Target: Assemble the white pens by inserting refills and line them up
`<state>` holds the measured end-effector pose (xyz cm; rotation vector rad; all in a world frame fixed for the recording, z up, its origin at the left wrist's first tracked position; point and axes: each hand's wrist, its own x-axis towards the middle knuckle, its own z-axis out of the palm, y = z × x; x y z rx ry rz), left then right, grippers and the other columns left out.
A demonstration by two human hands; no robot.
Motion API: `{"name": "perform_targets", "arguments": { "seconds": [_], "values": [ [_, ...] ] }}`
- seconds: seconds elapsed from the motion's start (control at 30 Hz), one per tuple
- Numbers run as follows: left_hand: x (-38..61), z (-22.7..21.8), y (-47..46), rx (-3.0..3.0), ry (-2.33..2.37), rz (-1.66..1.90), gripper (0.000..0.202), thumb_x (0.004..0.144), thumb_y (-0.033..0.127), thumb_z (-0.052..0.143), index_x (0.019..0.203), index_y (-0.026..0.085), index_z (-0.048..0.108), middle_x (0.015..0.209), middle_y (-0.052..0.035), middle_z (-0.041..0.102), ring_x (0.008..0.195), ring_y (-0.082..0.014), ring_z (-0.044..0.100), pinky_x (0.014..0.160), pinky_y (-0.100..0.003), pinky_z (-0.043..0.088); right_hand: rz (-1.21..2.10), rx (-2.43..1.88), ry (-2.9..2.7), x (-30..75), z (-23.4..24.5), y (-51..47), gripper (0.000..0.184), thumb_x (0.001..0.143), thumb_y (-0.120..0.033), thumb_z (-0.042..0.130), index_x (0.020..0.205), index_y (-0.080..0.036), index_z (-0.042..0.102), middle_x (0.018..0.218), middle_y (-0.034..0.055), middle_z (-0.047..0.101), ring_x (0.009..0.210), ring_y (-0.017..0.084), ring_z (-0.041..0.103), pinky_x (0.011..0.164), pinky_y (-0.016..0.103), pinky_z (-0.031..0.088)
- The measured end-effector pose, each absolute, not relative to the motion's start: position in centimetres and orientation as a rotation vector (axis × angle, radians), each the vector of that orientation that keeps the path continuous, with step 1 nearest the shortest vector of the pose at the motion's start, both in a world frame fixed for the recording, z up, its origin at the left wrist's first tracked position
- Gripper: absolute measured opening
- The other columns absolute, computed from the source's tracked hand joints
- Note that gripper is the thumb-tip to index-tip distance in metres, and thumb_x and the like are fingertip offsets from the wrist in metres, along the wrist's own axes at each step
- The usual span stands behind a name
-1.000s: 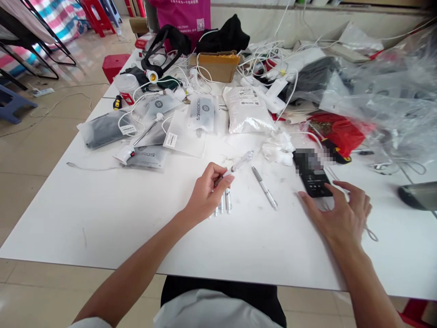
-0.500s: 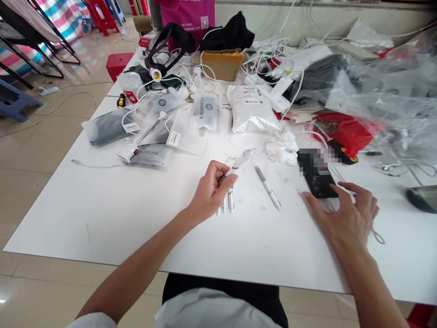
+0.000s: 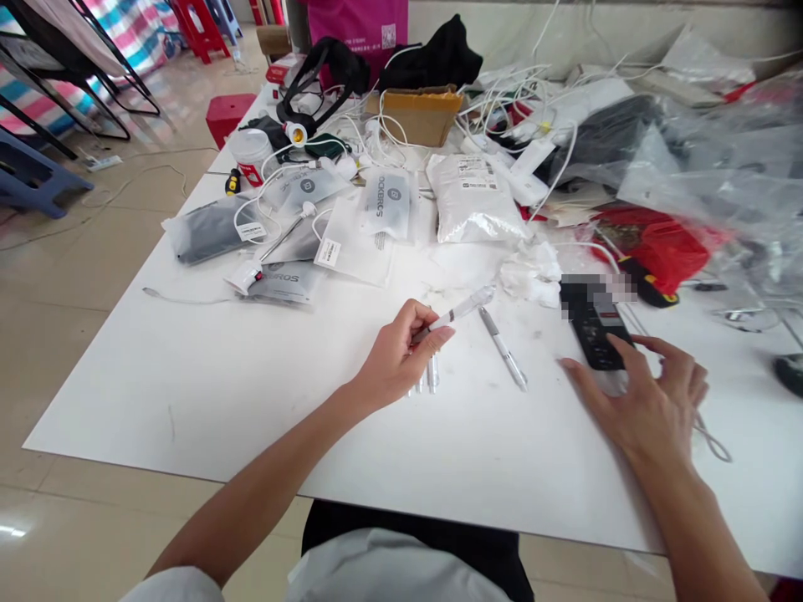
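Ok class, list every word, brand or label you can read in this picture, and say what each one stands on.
"OCKBROS": printed down the grey pouch.
"ROS": end of a word on the lower grey pouch; the rest is unclear.
Too small to read: white label on the white pouch; labels on the foil bag.
Blurred: the phone screen.

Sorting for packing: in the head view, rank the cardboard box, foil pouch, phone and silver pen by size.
Foil pouch and cardboard box: unsure, the box sits farther away. Then phone, then silver pen.
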<state>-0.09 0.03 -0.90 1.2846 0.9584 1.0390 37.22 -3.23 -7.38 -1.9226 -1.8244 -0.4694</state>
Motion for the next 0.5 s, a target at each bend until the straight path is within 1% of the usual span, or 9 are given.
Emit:
{"name": "perform_targets", "arguments": {
  "seconds": [0.07,0.17,0.23,0.3,0.37,0.43,0.5],
  "values": [
    [-0.2,-0.8,0.1,1.301,0.971,1.001,0.031,0.106,0.051,0.061,0.094,0.023,0.055,0.083,-0.0001,0.057,0.074,-0.0142,0.05,0.067,-0.029,0.038,-0.472,-1.918,-1.831,37.3,-7.4,-3.2,0.079,0.088,-0.086,0.058,0.135,-0.024,0.072,0.147,0.0192,0.061,0.133,0.042,0.056,0.108,0.057,0.045],
    [-0.3,-0.6,0.1,1.356,0.988,0.949,0.037,0.11,0.053,0.051,0.096,0.021,0.065,0.088,-0.0033,0.062,0.077,-0.0157,0.053,0.069,-0.031,0.04,-0.465,-1.92,-1.829,37.1,-7.3,-3.2,0.078,0.089,-0.087,0.056,0.132,-0.025,0.074,0.147,0.0184,0.06,0.133,0.042,0.056,0.107,0.057,0.045],
    [-0.3,-0.6,0.1,1.38,0.992,0.941,0.042,0.112,0.054,0.045,0.099,0.021,0.067,0.089,-0.0042,0.062,0.079,-0.0166,0.055,0.071,-0.031,0.042,-0.446,-1.92,-1.807,36.9,-7.1,-3.2,0.081,0.087,-0.088,0.057,0.135,-0.025,0.071,0.147,0.0184,0.06,0.133,0.043,0.056,0.108,0.058,0.045],
    [-0.2,-0.8,0.1,1.357,0.985,0.962,0.035,0.11,0.055,0.05,0.109,0.022,0.064,0.088,-0.0025,0.059,0.079,-0.0163,0.054,0.072,-0.031,0.042,-0.439,-1.908,-1.787,36.8,-7.0,-3.2,0.083,0.086,-0.087,0.06,0.141,-0.024,0.067,0.145,0.0188,0.061,0.131,0.042,0.058,0.109,0.058,0.046],
    [-0.1,-1.1,0.1,1.31,0.967,1.003,0.03,0.106,0.053,0.06,0.115,0.024,0.058,0.087,-0.0003,0.058,0.078,-0.0155,0.053,0.072,-0.03,0.042,-0.456,-1.89,-1.784,36.7,-7.0,-3.2,0.08,0.087,-0.082,0.065,0.141,-0.023,0.065,0.141,0.0186,0.063,0.128,0.041,0.06,0.108,0.056,0.046],
    [-0.1,-1.2,0.2,1.281,0.953,1.021,0.029,0.105,0.051,0.064,0.111,0.024,0.055,0.086,0.0004,0.058,0.08,-0.0153,0.054,0.073,-0.029,0.042,-0.469,-1.868,-1.799,36.6,-6.9,-3.2,0.073,0.088,-0.075,0.07,0.14,-0.024,0.064,0.138,0.0179,0.064,0.128,0.04,0.061,0.107,0.055,0.047],
    [-0.2,-1.2,0.2,1.284,0.962,0.999,0.028,0.106,0.05,0.061,0.103,0.023,0.057,0.086,-0.0007,0.061,0.08,-0.0153,0.055,0.072,-0.029,0.042,-0.454,-1.829,-1.823,36.2,-6.7,-3.0,0.066,0.09,-0.067,0.073,0.139,-0.024,0.063,0.137,0.0179,0.065,0.129,0.039,0.061,0.109,0.055,0.047]
  ]
}}
